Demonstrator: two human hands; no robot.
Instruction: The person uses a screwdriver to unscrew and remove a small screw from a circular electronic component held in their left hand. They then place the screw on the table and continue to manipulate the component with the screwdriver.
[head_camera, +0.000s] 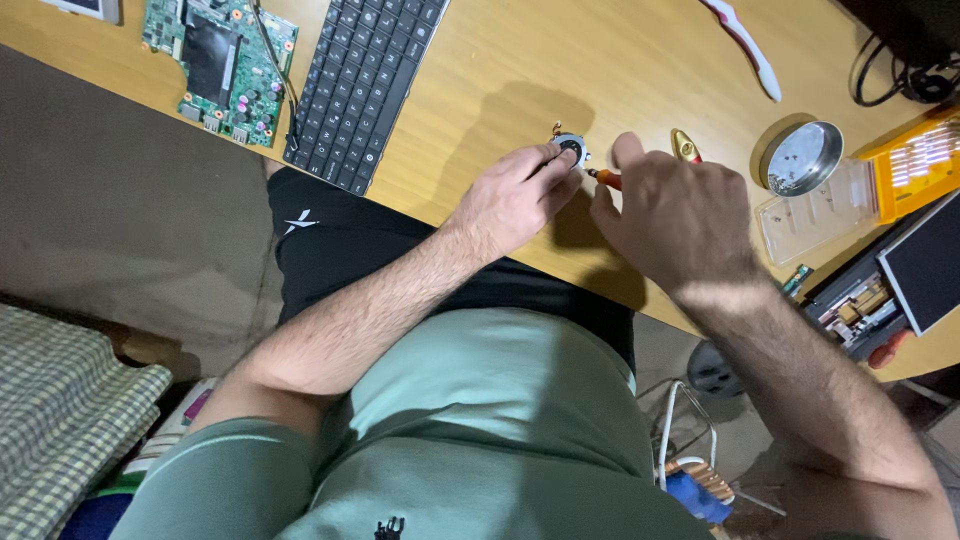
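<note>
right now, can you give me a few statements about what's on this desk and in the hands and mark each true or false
1. The left hand pins a small round fan to the wooden desk. True.
2. The right hand holds an orange-handled screwdriver whose tip points at the fan. True.
3. The black keyboard lies to the right of the round metal dish. False: it lies far to the left of the dish, beside the green circuit board.
4. The metal dish sits on the keyboard. False: it rests on the desk by a clear plastic lid.
5. Both hands are empty and lifted off the desk. False: both are at work on the fan.
</note>
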